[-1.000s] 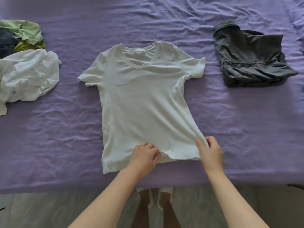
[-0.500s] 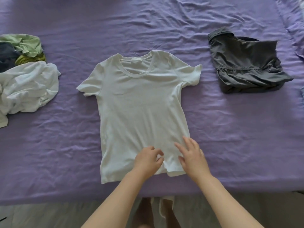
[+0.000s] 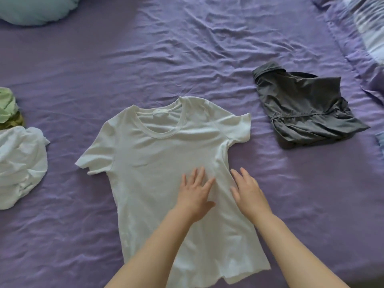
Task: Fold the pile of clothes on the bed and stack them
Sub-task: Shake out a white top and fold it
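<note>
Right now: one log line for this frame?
stage: smoothing | white T-shirt: flat, unfolded | left hand: flat on shirt | right hand: flat on shirt edge

Head view, looking steeply down (close) at bed (image 3: 145, 59).

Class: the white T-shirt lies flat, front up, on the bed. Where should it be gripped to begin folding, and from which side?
Probably pinch the white T-shirt at its right sleeve and the hem corner below, coming from the right: that edge lies free on the purple sheet, so it can swing across the chest.
</note>
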`<state>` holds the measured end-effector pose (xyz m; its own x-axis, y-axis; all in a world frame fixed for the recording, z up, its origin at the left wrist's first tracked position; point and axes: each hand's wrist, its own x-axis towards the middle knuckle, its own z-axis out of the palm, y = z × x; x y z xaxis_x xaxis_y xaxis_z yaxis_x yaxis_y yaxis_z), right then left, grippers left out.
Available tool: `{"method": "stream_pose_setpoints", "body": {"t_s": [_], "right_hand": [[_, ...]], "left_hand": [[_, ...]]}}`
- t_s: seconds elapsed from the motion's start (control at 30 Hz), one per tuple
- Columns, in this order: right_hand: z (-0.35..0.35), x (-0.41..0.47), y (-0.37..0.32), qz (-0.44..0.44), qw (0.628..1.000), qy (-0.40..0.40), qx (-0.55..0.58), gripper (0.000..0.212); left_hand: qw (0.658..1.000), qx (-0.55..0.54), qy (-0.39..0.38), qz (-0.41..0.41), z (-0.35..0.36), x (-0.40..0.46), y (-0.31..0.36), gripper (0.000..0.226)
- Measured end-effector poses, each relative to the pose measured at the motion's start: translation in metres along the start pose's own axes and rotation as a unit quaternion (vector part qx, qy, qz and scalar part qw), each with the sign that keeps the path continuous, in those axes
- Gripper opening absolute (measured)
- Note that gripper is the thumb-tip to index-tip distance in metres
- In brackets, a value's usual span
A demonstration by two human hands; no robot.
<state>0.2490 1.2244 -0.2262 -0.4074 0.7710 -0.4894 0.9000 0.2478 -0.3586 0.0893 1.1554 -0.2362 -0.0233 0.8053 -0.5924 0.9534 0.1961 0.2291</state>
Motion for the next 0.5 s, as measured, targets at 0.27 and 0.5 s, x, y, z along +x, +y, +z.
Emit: {"method": "stream_pose_setpoints", "body": {"t_s": [0.27, 0.5], "right_hand": [[-0.030, 0.103, -0.034, 0.160, 0.908, 0.188, 0.340, 0.070], [-0.047, 0.140, -0.022, 0.120, 0.912, 0.269, 0.284, 0.071]], "left_hand": [[0.997, 0.041, 0.011, 0.061, -0.048, 0.085, -0.016, 0.074], [0.994, 0.073, 0.027, 0.081, -0.044, 0.104, -0.025, 0.096]]}}
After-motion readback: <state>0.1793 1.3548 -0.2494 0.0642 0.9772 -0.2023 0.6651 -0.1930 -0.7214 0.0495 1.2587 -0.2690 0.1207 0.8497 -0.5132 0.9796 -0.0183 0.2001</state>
